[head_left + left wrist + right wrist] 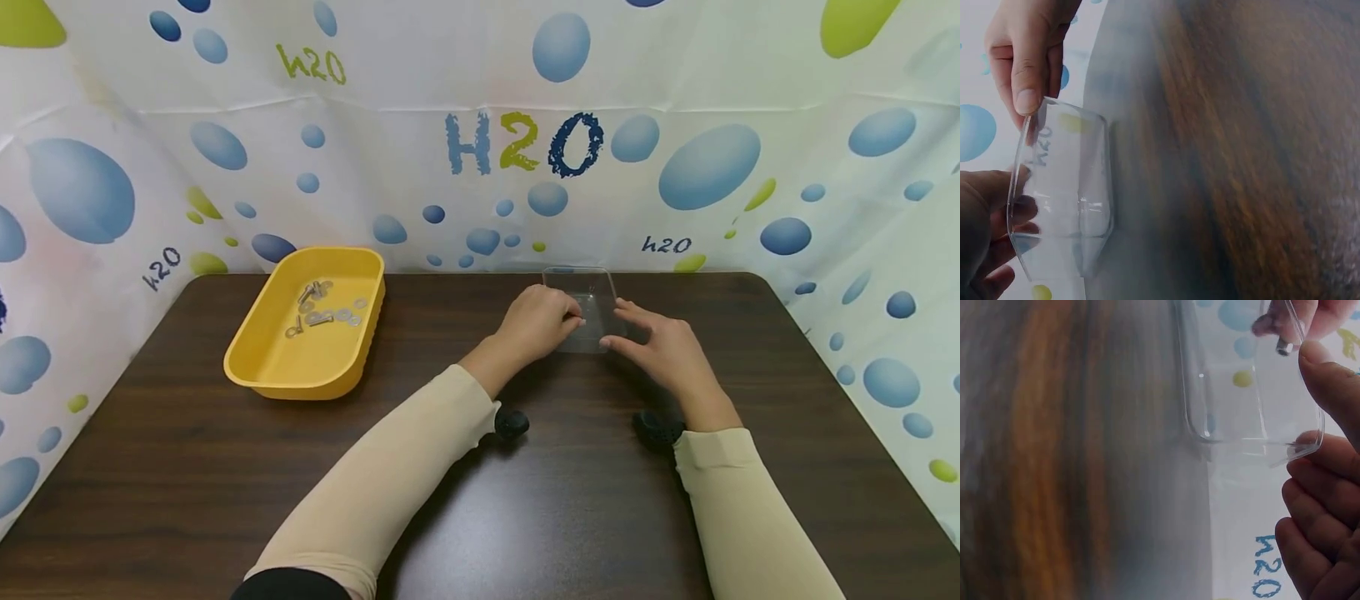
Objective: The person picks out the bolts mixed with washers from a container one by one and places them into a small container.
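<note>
The clear box stands near the far edge of the worktop, a little right of centre, where both hands reach it easily. The right hand grips its right side, thumb on the rim and the other fingers bent about the corner, probably because so light a box would slide if left unsteadied. The left hand is over the box's left part, its fingers pinching a small metal piece; too little shows to tell whether it is a bolt. The yellow tray sits on the far left, well apart from the box, with bolts and washers scattered loosely towards its far end; its raised walls likely keep them from rolling away. The worktop is dark, wood-grained and slightly glossy, catching a pale sheen at the near middle. Behind it and along both sides hangs a white sheet printed with blue and green drops and "H2O" lettering, creased across its upper part.
</note>
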The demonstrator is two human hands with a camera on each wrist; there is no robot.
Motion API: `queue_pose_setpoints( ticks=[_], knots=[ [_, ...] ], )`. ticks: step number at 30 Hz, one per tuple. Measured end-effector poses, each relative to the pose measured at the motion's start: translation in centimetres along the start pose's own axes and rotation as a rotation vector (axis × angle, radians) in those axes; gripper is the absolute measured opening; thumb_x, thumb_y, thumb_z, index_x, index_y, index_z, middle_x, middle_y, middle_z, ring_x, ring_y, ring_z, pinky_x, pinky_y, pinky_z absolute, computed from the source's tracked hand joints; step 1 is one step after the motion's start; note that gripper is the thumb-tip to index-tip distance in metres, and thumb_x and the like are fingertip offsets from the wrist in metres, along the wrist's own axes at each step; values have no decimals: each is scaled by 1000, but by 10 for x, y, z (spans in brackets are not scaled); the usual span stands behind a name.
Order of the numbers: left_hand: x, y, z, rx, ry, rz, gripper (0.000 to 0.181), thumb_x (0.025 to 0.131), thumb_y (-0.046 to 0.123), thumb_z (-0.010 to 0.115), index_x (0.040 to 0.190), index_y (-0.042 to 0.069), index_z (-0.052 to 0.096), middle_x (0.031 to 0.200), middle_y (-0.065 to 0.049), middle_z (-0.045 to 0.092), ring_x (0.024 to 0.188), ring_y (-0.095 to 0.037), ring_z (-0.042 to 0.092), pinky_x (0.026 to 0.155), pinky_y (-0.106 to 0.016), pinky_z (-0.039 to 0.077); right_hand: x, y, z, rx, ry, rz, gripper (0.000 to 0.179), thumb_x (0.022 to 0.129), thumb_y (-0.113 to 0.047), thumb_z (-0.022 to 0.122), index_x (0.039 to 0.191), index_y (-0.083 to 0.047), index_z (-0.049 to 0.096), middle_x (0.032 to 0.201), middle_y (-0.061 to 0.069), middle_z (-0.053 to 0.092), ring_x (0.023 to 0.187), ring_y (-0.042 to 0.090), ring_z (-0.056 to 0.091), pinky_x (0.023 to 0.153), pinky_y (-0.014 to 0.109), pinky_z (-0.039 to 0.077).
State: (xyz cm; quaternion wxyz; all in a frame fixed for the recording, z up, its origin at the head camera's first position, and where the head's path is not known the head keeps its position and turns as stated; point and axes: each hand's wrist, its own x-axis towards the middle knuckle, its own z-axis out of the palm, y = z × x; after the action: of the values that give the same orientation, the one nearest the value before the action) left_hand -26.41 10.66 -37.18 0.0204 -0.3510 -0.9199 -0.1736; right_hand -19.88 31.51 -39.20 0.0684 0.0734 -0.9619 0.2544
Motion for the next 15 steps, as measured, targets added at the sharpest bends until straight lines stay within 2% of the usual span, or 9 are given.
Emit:
queue_pose_setpoints(
  ticks=[4,5,9,12,15],
  knots=[
    [-1,-4,-1,-40,-48,-5,18,95,28,66,105,19,78,102,6,75,91,-10,67,83,-25,54,3,-5,0,-1,-28,-4,70,86,-49,71,138,-6,57,150,8,47,134,38,47,106,59,38],
    [-1,-5,-1,-36,-55,-4,17,95,28,67,105,18,78,101,6,74,91,-10,67,84,-26,54,3,-6,0,-1,-33,-1,69,86,-49,71,138,-7,57,150,8,47,134,38,47,107,59,38],
    [1,-5,-4,-9,-76,2,16,94,26,68,103,18,78,100,6,75,93,-11,67,98,-31,48,4,-8,0,0,-36,6,70,85,-51,71,138,-7,57,150,8,47,135,37,47,107,58,38],
    [4,-5,-5,-1,-111,2,15,94,24,67,102,18,78,99,6,75,93,-11,67,111,-38,39,5,-8,1,-1,-37,2,70,85,-51,71,138,-7,57,149,8,48,134,37,47,107,58,38],
    [6,-5,-6,-16,-159,-6,12,94,23,68,98,17,79,97,6,74,91,-11,66,118,-45,30,5,-7,1,-3,-41,-5,71,85,-53,70,138,-7,57,150,8,48,134,37,48,106,58,39]
  ],
)
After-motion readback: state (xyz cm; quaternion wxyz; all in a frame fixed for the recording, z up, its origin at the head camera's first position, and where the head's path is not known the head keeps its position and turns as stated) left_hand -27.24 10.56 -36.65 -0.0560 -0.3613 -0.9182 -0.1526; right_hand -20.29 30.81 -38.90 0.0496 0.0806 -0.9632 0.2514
